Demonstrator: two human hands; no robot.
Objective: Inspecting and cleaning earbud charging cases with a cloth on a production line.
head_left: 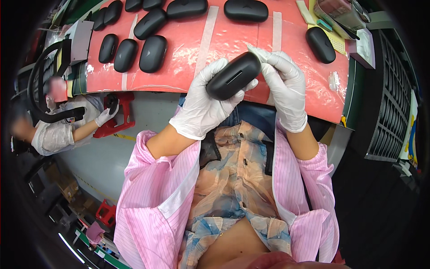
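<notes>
A black oval case [234,76] with rounded ends and a narrow slot in its side is held tilted over the table's near edge. My left hand [204,101], in a white glove, is closed around its lower left part, fingers behind and beneath it. My right hand [283,80], also gloved in white, has its fingers bent together against the case's upper right end. A loose white tip stands out above those fingers; I cannot tell whether it is glove or cloth. On the table nearest to my left hand lies another black case [153,54].
Several more black cases lie on the red, plastic-covered table [179,76], mostly at the left and back. One black case [320,45] is at the right, near a clear container [338,15]. A black slatted rack [392,98] stands right. Another person's gloved hand [107,114] works at the left.
</notes>
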